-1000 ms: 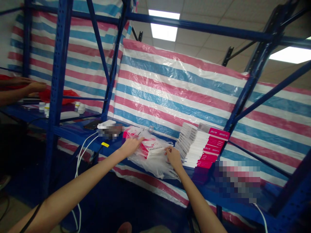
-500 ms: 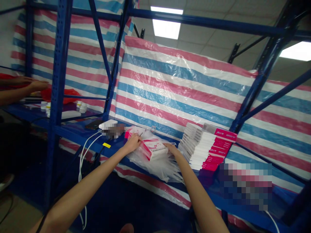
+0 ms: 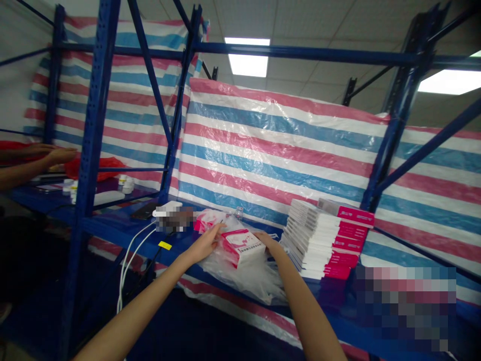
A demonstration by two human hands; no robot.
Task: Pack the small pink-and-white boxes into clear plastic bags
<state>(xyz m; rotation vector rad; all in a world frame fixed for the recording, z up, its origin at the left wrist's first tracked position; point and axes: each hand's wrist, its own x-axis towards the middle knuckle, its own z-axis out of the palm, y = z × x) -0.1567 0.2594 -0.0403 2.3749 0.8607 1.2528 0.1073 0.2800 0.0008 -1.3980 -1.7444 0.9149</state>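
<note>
A white and pink cardboard box (image 3: 251,254) lies tilted on a heap of clear plastic bags (image 3: 244,288) on the blue shelf. My left hand (image 3: 206,243) is at the box's left, fingers bent together over the bags; a small dark tip shows by its fingertips, too small to name. On the other side, my right hand (image 3: 266,241) grips the box's far right edge, its fingertips partly hidden. Behind my left hand, more pink packaging (image 3: 205,220) shows through plastic.
A tall stack of pink and white boxes (image 3: 326,240) stands to the right. A white power strip (image 3: 167,208), dark phone (image 3: 145,210) and white cables (image 3: 130,250) lie left. Beyond a blue post (image 3: 92,120), another person's hands (image 3: 56,155) hold red plastic near small white bottles (image 3: 128,185).
The view has tilted up, so the shelf sits lower in the picture. My hands stay at the box, which is turned slightly and shows more of its front side.
</note>
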